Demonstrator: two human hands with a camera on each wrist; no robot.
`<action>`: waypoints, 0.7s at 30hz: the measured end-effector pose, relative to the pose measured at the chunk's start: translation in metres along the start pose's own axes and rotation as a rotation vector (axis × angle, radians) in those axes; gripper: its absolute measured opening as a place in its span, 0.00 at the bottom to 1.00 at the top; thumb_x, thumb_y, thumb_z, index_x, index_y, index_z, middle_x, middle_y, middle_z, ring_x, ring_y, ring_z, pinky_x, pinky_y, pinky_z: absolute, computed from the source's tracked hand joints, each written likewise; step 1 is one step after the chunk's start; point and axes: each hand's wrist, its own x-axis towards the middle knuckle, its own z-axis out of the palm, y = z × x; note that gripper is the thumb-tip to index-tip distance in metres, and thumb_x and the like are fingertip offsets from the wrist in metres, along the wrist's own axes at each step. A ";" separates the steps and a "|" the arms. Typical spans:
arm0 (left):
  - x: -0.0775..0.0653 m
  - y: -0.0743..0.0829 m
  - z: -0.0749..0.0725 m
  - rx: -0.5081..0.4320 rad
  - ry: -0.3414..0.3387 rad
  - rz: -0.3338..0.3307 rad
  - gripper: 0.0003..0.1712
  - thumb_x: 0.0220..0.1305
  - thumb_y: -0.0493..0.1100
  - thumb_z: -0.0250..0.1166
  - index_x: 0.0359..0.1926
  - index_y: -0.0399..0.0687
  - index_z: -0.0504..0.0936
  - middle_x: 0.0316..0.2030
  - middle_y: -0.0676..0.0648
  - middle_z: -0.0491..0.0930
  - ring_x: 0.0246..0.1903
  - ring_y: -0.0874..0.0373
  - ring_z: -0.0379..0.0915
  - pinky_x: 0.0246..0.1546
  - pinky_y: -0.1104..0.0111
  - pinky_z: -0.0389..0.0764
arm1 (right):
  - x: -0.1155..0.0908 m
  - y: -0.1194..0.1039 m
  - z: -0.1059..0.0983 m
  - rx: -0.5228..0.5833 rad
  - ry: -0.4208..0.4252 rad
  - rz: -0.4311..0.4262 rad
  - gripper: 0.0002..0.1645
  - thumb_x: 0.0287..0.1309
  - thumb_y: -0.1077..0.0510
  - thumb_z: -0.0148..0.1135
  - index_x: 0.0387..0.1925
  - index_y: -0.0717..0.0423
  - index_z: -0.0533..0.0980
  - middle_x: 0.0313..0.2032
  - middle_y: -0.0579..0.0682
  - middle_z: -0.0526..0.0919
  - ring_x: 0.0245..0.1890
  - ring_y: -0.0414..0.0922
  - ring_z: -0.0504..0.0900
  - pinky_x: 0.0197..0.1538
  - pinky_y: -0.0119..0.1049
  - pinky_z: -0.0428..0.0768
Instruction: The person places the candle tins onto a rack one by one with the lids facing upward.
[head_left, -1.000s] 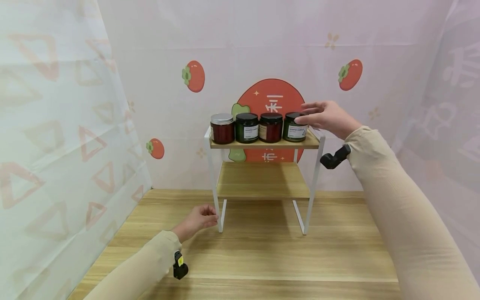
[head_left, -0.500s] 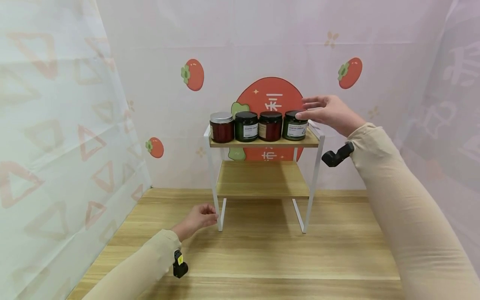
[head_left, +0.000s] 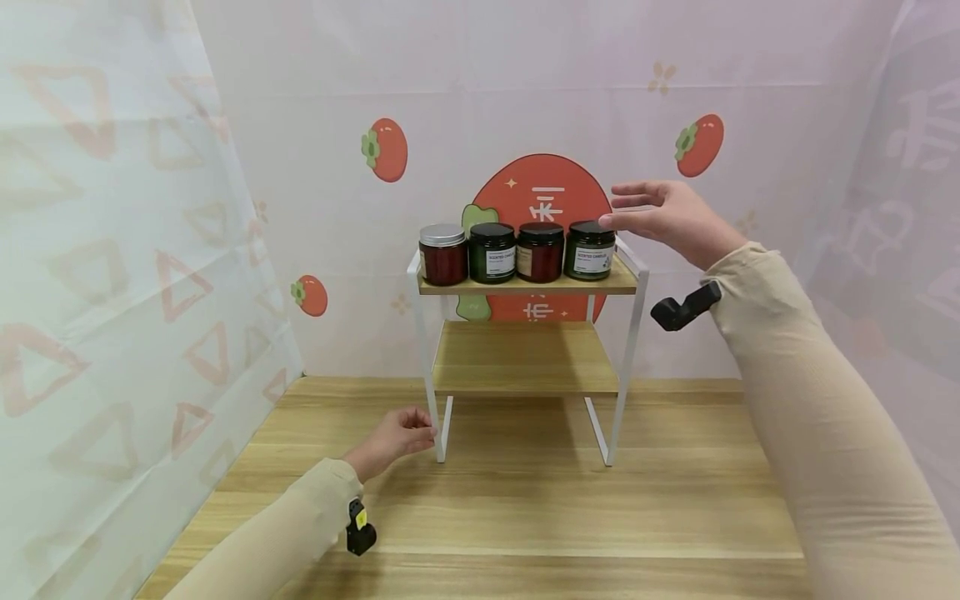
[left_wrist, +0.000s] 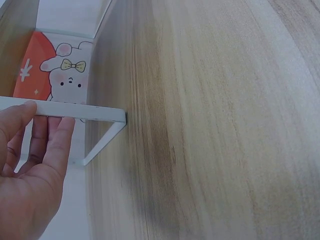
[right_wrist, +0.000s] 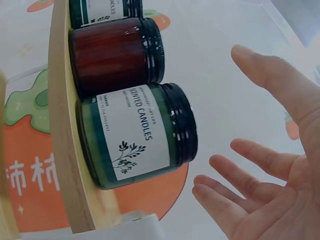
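Observation:
A row of scented candle jars stands along the top board of a small two-tier shelf [head_left: 525, 358]. At the right end is a green candle jar [head_left: 590, 252] with a black lid and white label. My right hand [right_wrist: 265, 175] is just above and right of it, fingers spread; the right wrist view shows a gap between fingers and lid. My left hand [left_wrist: 35, 170] pinches the shelf's white front-left leg [left_wrist: 85, 111] near the table, thumb on one side and fingertips on the other.
Left of that jar come an amber jar [head_left: 540, 253] with a black lid, another green jar [head_left: 492, 253] and an amber jar [head_left: 442, 256] with a silver lid. The shelf stands on a wooden table [head_left: 540, 517] before a printed backdrop [head_left: 337, 208].
My right hand has let go of the right-end green jar and lifted up and to the right. The left hand stays at the leg, and the jars have not moved.

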 end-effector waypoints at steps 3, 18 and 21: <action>0.000 0.000 0.000 0.003 0.002 -0.002 0.07 0.66 0.33 0.61 0.40 0.35 0.72 0.37 0.47 0.77 0.44 0.52 0.78 0.49 0.65 0.84 | -0.004 0.001 -0.002 0.001 0.024 -0.009 0.45 0.58 0.43 0.66 0.71 0.51 0.59 0.68 0.55 0.65 0.61 0.42 0.72 0.72 0.44 0.65; -0.001 0.000 0.001 0.015 0.002 0.006 0.07 0.67 0.33 0.60 0.41 0.34 0.71 0.39 0.46 0.76 0.46 0.49 0.78 0.50 0.63 0.83 | -0.036 0.029 -0.007 0.527 0.200 -0.213 0.26 0.56 0.62 0.68 0.56 0.58 0.71 0.46 0.47 0.80 0.45 0.36 0.83 0.47 0.23 0.82; 0.000 0.000 0.000 0.014 0.001 0.007 0.07 0.67 0.33 0.60 0.41 0.34 0.71 0.39 0.46 0.76 0.48 0.47 0.77 0.50 0.64 0.83 | -0.044 0.040 -0.006 0.550 0.222 -0.253 0.22 0.58 0.64 0.66 0.53 0.59 0.72 0.44 0.47 0.81 0.44 0.37 0.84 0.47 0.24 0.82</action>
